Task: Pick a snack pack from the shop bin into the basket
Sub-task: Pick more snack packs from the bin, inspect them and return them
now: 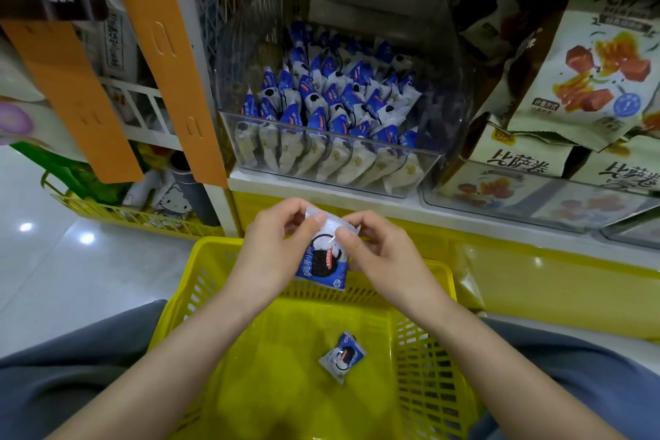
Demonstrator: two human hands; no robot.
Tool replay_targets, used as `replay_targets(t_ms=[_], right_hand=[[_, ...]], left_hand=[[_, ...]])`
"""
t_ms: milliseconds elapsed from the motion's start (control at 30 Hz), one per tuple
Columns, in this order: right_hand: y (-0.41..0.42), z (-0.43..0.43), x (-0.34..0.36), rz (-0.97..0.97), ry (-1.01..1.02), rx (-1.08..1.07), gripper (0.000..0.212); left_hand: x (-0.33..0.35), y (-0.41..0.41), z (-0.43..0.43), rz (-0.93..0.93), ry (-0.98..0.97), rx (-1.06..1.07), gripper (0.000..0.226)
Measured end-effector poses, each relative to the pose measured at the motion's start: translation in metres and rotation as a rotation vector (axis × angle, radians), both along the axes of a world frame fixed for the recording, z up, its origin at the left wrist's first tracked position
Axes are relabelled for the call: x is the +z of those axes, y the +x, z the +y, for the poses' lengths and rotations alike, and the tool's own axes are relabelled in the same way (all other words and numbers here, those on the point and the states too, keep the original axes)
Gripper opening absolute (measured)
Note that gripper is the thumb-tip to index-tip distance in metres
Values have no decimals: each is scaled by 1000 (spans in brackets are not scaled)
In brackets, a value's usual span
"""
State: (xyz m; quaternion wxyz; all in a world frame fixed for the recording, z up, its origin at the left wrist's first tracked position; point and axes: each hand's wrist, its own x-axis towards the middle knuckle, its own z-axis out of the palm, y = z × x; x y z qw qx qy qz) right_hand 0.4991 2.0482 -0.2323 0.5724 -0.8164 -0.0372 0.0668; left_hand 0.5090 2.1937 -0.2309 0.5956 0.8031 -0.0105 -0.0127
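Observation:
A blue-and-white snack pack (323,261) with a dark cookie picture hangs upright above the far rim of the yellow basket (421,350). My left hand (275,250) pinches its top left corner and my right hand (378,254) pinches its top right side. Another pack of the same kind (342,356) lies flat on the basket floor. Behind my hands, on the shelf, stands the clear shop bin (425,168), filled with several rows of the same packs (332,107).
Large beige snack bags (585,71) and boxes (518,157) crowd the shelf to the right of the bin. Orange hanging strips (168,57) hang at the left. A yellow wire rack (135,214) with goods stands on the shiny floor at the left.

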Motion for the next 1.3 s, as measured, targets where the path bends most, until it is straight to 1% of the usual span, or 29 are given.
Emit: replay_targets(t_ms=[67, 167, 233, 300, 367, 400, 433, 467, 533, 567, 600, 667, 767, 833, 900, 967, 1000, 1067, 1133, 1233, 1300], right_hand=[[0, 0, 2, -45, -21, -25, 14], [2, 1, 5, -45, 21, -65, 17], [2, 0, 7, 58, 147, -84, 18], [2, 0, 9, 219, 276, -86, 19], [3, -1, 11, 307, 309, -88, 19], [3, -1, 11, 301, 302, -84, 19], [3, -1, 12, 255, 268, -72, 19], [3, -1, 12, 173, 180, -47, 19], [2, -3, 14, -28, -116, 43, 15], [1, -5, 14, -94, -236, 82, 12], [1, -6, 15, -115, -293, 106, 10], [2, -7, 16, -46, -267, 111, 10], [4, -9, 24, 223, -41, 109, 12], [5, -14, 31, 374, 93, 140, 11], [5, -18, 35, 421, 149, 151, 11], [5, -17, 35, 384, 170, 95, 11], [5, -16, 34, 352, 166, 49, 12], [4, -13, 30, 275, 133, -31, 14], [3, -11, 25, 161, 65, -63, 16], [-3, -10, 23, -127, -160, -8, 10], [-6, -12, 23, -330, -349, 44, 5]], left_hand=[[1, -1, -1, -11, 3, -8, 20], [2, -2, -2, -34, 27, -23, 22], [3, -2, -1, -48, 44, -34, 19], [4, -1, -1, -33, 30, -38, 17], [6, -1, -2, 39, -43, -52, 12], [6, -1, -3, 67, -64, -63, 10], [5, -2, -3, 70, -54, -68, 9], [4, -2, -2, 50, -18, -67, 10], [0, -2, 0, -8, 75, -65, 18], [-1, -3, 1, -39, 115, -72, 21], [-1, -4, 1, -68, 153, -82, 24], [0, -6, 0, -117, 223, -101, 29], [1, -5, -2, -152, 249, -126, 28], [3, -3, -3, -126, 184, -137, 23], [5, -2, -5, -54, 34, -133, 18], [7, -2, -7, 30, -114, -107, 11], [7, -3, -7, 73, -157, -94, 8], [6, -4, -8, 113, -158, -95, 3], [6, -5, -8, 93, -142, -98, 10], [8, -6, -8, 66, -143, -80, 29], [7, -6, -8, 66, -164, -83, 34]])
